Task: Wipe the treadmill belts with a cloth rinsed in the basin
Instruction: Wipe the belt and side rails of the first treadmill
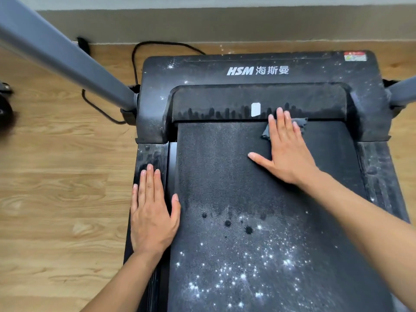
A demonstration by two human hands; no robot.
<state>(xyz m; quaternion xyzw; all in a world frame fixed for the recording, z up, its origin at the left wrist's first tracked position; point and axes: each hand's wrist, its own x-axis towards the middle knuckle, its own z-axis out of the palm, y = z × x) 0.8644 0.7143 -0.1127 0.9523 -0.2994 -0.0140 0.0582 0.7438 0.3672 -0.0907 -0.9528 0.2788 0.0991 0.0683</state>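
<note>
The black treadmill belt [225,176] runs from the motor cover toward me, wet and dark at the far end, speckled with white dust and dark drops nearer me. My right hand [287,149] lies flat with straight fingers on a small grey cloth [301,123] at the belt's far right, pressing it against the belt just below the motor cover. My left hand [152,212] rests flat on the left side rail [150,154], thumb over the belt's edge. The basin is out of view.
The dusty motor cover [258,70] with HSM lettering spans the far end. Grey uprights rise at the left [67,61] and right [403,91]. A black power cable [135,61] trails over the wooden floor [56,176] to a wall plug [83,45].
</note>
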